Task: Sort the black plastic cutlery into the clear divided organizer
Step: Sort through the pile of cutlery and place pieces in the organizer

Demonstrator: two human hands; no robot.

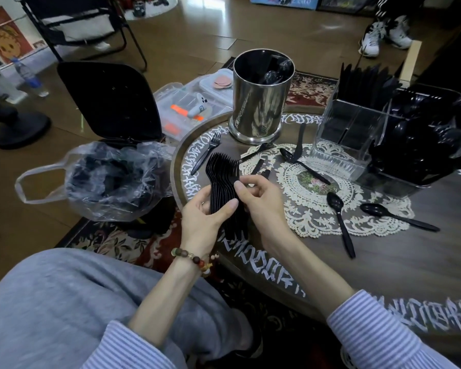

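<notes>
Hands (205, 211) hide fork stack (221, 171) handles.

Count by kind, as seen on the round table. Loose spoons: three, at centre (305, 166), lower centre-right (340, 224) and right (399, 216). Loose forks: two, left of centre (206, 153) and centre (256, 153). One loose knife (299, 141) at centre. One bundle of forks (224, 187) (individual pieces too tightly stacked to count). One clear divided organizer (349, 145) at right. One steel canister (260, 102) at upper centre.
</notes>
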